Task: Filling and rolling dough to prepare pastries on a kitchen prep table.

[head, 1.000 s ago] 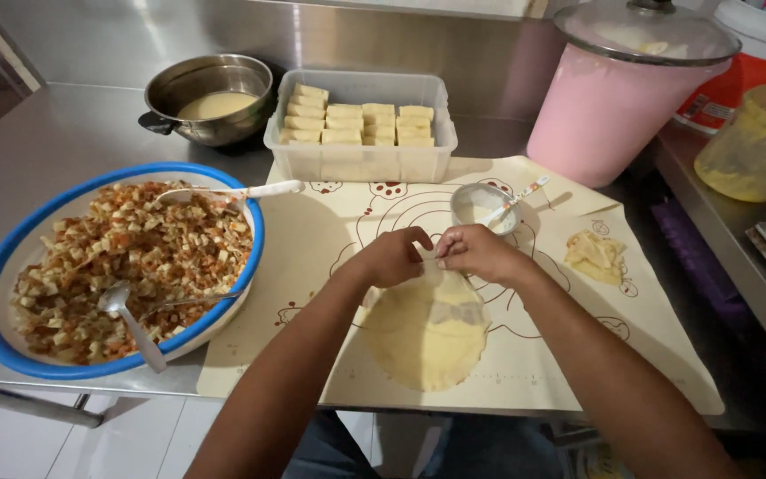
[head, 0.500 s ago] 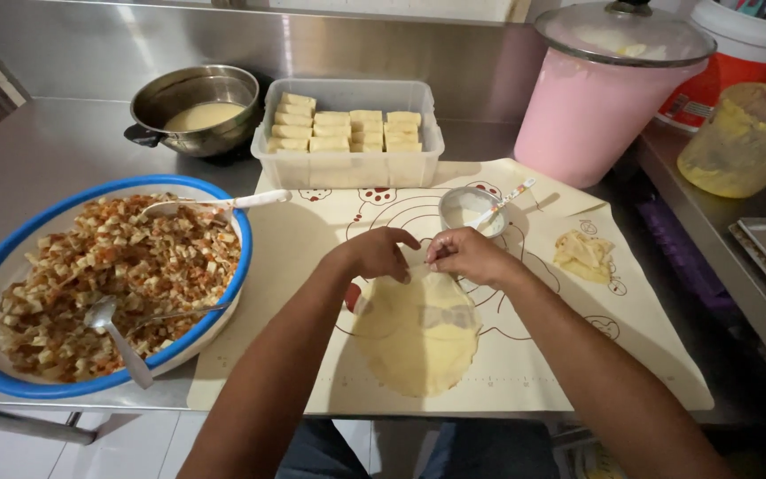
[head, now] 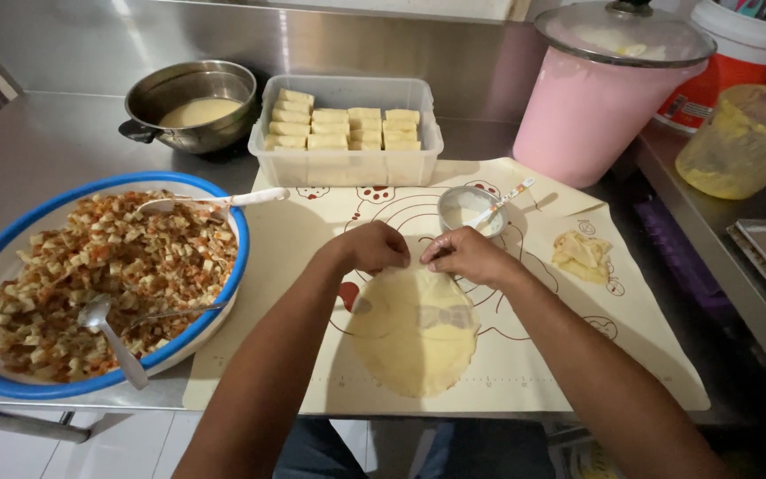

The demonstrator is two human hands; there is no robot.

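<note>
A thin, pale yellow round wrapper (head: 416, 333) lies flat on a cream baking mat (head: 631, 346) with printed circles. My left hand (head: 371, 247) and my right hand (head: 462, 255) rest side by side on the wrapper's far edge, fingertips pinching that edge. To the left a large blue-rimmed bowl (head: 223, 288) holds diced orange and white filling (head: 108, 266) with two spoons lying in it. A small white dish (head: 465, 210) with a spoon stands just beyond my right hand.
A clear plastic tub (head: 347, 164) of folded rolls and a steel pot (head: 190, 105) of batter stand at the back. A pink lidded bucket (head: 600, 111) and a yellow jug (head: 738, 142) stand at right. A crumpled wrapper (head: 582, 255) lies on the mat.
Both hands have stayed together at the wrapper's far edge. The view has shifted slightly, and the wrapper lies much as before.
</note>
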